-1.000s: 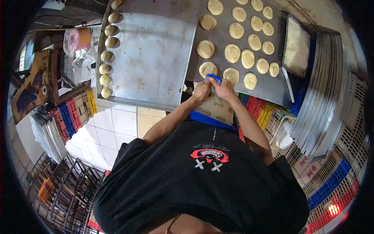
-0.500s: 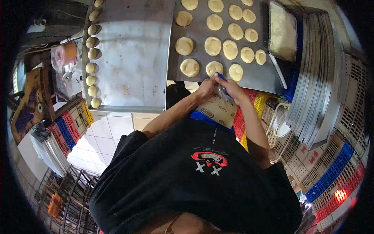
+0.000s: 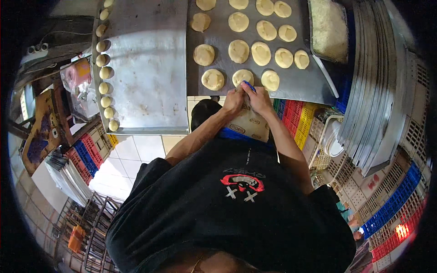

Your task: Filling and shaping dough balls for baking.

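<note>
At the near edge of the metal worktop, my right hand (image 3: 260,99) is closed, with a slim blue item (image 3: 248,85) poking out from its fingers. My left hand (image 3: 234,101) is closed right beside it; what it grips is hidden. Just ahead of my fingertips lies a flattened dough round (image 3: 243,78), partly covered by the blue item. Another dough round (image 3: 213,80) is to its left and one more (image 3: 270,80) to its right. Under my wrists sits a tan printed sheet or box top (image 3: 251,123) with a blue edge.
Several more dough rounds cover the dark worktop (image 3: 300,86). On the left, a metal tray (image 3: 145,91) holds a column of dough balls (image 3: 105,73). At the right are a pan of pale shreds or crumbs (image 3: 328,29), a white stick (image 3: 325,76), stacked metal trays (image 3: 371,91) and plastic crates (image 3: 391,200).
My hands have drawn closer together, and the clear plastic seen between them before is now hidden. The view has shifted slightly, so the worktop and tray appear further left.
</note>
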The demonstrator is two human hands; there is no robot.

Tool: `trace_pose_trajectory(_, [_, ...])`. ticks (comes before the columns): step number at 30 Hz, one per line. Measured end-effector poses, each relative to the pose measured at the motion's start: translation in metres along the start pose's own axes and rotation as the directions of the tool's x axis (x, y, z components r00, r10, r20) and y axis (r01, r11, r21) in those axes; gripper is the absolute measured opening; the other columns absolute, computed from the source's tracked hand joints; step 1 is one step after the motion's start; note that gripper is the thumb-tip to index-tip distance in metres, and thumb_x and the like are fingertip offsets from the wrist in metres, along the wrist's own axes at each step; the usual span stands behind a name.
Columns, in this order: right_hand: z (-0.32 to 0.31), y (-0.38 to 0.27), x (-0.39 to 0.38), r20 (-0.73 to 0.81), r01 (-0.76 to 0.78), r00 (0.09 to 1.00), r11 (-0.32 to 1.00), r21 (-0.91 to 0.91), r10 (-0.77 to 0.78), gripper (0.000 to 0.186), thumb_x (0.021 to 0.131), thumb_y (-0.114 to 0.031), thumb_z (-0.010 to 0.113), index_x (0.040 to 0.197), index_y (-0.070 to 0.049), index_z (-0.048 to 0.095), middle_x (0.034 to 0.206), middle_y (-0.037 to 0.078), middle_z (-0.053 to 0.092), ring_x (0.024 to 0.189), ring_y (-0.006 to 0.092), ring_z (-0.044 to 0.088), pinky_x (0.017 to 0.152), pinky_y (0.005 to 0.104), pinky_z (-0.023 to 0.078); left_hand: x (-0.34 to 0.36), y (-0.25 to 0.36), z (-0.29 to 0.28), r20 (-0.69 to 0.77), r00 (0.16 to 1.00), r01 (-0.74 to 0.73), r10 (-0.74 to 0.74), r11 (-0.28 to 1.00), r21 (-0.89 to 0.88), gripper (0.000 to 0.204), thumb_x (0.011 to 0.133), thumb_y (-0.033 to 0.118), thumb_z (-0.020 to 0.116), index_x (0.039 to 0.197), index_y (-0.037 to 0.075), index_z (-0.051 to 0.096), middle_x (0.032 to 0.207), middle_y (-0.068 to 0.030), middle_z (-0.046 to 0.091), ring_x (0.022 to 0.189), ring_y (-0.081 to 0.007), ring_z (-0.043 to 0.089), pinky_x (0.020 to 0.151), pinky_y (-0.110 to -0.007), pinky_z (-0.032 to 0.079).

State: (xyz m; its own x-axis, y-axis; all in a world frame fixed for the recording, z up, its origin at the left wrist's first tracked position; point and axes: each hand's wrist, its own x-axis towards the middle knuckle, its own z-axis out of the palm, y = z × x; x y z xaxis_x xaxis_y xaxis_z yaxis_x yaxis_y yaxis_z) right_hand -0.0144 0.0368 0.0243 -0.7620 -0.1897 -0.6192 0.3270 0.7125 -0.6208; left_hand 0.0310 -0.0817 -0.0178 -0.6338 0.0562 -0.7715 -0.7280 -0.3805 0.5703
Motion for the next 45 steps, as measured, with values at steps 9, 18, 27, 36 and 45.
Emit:
trace_pose_trajectory(9, [0.009,-0.002,-0.008,-0.125,0.085,0.989,0.994,0.072,-0.076,0.06,0.094,-0.049,0.049,0.077,0.007,0.062,0.069,0.03,0.057,0.07,0.0446,0.061,0.063,0.0494,0.044,0.0,0.005,-0.016,0.288,0.847,-0.509,0.447,0.524,0.682,0.032,0.097,0.021,0.036,0.105,-0.003,0.056,0.088,-0.0311,0.062,0.082,-0.0485,0.061,0.072,-0.053,0.047])
trace_pose_trajectory(18, [-0.019,-0.008,-0.036,0.268,-0.255,0.942,0.952,0.17,0.204,0.057,0.094,-0.053,0.051,0.105,0.001,0.065,0.092,0.011,0.069,0.086,0.0197,0.061,0.082,0.0338,0.045,-0.01,-0.007,-0.015,0.238,0.951,0.211,-0.199,0.977,-0.026,0.038,0.1,0.032,0.045,0.106,-0.003,0.06,0.09,-0.0107,0.065,0.072,-0.0228,0.063,0.058,-0.036,0.052])
trace_pose_trajectory(27, [-0.064,0.005,-0.108,0.055,-0.059,0.997,0.974,0.221,0.048,0.04,0.075,-0.03,0.08,0.1,-0.002,0.067,0.084,0.01,0.068,0.082,0.0221,0.064,0.075,0.0341,0.047,-0.058,0.034,0.015,0.563,0.809,-0.024,-0.167,0.949,0.316,0.044,0.09,0.042,0.066,0.102,0.0,0.066,0.094,-0.0049,0.067,0.082,-0.0153,0.061,0.076,-0.03,0.049])
trace_pose_trajectory(36, [-0.058,0.046,-0.073,-0.477,-0.152,0.879,0.945,-0.291,-0.005,0.045,0.084,-0.044,0.068,0.086,0.001,0.068,0.085,0.027,0.066,0.081,0.0413,0.065,0.069,0.0453,0.05,-0.018,0.002,0.077,0.306,0.86,-0.492,0.408,0.503,0.711,0.035,0.09,0.03,0.062,0.083,-0.004,0.068,0.075,-0.0227,0.065,0.071,-0.0285,0.064,0.065,-0.04,0.049])
trace_pose_trajectory(45, [-0.148,0.067,-0.045,0.171,-0.073,0.985,0.887,0.456,-0.007,0.037,0.088,-0.039,0.068,0.091,-0.002,0.068,0.079,0.003,0.064,0.072,0.012,0.057,0.067,0.0312,0.046,-0.018,0.009,0.11,0.242,0.942,-0.263,0.231,0.959,0.109,0.042,0.096,0.039,0.056,0.099,-0.002,0.064,0.082,-0.0057,0.066,0.071,-0.015,0.06,0.063,-0.033,0.047])
